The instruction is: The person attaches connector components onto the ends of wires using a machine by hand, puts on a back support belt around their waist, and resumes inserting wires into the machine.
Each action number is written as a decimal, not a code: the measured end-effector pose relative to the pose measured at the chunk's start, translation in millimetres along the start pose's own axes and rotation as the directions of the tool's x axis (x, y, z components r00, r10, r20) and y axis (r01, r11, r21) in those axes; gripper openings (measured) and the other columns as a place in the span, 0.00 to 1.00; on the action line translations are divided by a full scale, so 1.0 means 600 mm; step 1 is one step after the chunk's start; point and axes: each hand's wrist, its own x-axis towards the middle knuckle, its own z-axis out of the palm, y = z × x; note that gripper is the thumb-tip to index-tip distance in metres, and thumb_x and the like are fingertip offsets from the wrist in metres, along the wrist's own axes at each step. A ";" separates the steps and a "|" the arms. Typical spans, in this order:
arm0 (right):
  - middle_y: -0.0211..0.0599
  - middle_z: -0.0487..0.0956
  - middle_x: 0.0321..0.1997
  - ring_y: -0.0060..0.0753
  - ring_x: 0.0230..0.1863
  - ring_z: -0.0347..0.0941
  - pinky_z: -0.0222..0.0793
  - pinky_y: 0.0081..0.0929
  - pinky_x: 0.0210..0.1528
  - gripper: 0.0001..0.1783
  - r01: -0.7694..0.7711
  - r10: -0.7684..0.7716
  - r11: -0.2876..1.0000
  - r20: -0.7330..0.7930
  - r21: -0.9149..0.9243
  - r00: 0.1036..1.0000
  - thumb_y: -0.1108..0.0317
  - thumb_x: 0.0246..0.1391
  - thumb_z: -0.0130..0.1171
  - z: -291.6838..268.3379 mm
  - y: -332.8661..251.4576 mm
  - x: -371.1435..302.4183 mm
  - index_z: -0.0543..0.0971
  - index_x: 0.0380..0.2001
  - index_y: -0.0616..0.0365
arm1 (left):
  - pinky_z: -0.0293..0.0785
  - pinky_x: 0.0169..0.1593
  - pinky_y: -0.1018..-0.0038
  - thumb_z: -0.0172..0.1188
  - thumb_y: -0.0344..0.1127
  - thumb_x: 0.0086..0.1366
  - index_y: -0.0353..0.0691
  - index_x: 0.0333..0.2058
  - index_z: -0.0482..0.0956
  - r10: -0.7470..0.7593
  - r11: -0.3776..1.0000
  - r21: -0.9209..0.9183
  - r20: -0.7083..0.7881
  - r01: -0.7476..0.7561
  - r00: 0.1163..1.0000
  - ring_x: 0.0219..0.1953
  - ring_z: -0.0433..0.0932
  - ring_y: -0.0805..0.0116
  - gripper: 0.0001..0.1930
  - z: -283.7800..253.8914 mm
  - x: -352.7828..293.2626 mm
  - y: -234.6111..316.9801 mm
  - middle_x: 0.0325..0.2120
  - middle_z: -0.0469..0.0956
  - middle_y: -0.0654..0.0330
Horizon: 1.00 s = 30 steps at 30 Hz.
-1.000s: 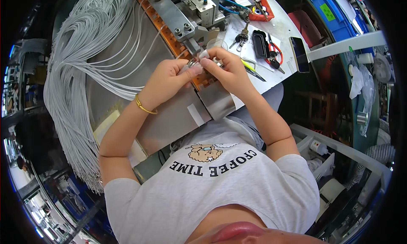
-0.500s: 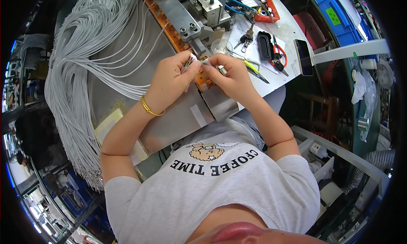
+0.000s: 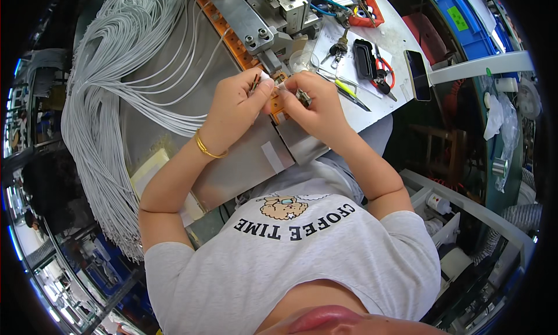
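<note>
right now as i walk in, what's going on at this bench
A person's left hand and right hand are close together above an orange rail, pinching small white parts, too small to identify. A large bundle of grey cables lies to the left. Keys and a phone lie to the right.

Dark capital letters arc across the chest of a pale grey shirt (seen upside down from the wearer's own head), while a green label on a blue bin bears print too small to read.
</note>
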 end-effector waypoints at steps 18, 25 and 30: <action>0.27 0.67 0.22 0.15 0.27 0.61 0.58 0.23 0.28 0.15 -0.021 0.017 0.978 -0.022 -0.208 1.000 0.62 0.58 0.49 -0.005 0.084 0.015 0.69 0.24 0.63 | 0.66 0.28 0.68 0.59 0.39 0.58 0.35 0.31 0.76 0.246 0.827 0.528 -0.032 -0.192 0.969 0.23 0.72 0.57 0.12 -0.024 0.017 -0.035 0.21 0.73 0.50; 0.34 0.68 0.21 0.22 0.26 0.63 0.57 0.23 0.28 0.16 -0.287 0.262 0.896 0.119 0.338 0.958 0.62 0.57 0.50 0.012 0.117 0.024 0.67 0.23 0.64 | 0.69 0.30 0.63 0.59 0.41 0.57 0.37 0.33 0.76 0.238 0.656 0.737 0.007 -0.166 0.971 0.27 0.75 0.50 0.13 -0.009 0.018 -0.039 0.23 0.75 0.49; 0.37 0.70 0.23 0.25 0.27 0.64 0.58 0.22 0.30 0.13 -0.319 0.319 0.947 0.010 0.031 0.948 0.65 0.56 0.52 -0.002 0.098 0.012 0.69 0.24 0.65 | 0.66 0.26 0.68 0.61 0.41 0.57 0.36 0.30 0.77 0.263 0.792 0.580 -0.040 -0.192 0.964 0.21 0.72 0.61 0.12 -0.023 0.025 -0.043 0.18 0.73 0.54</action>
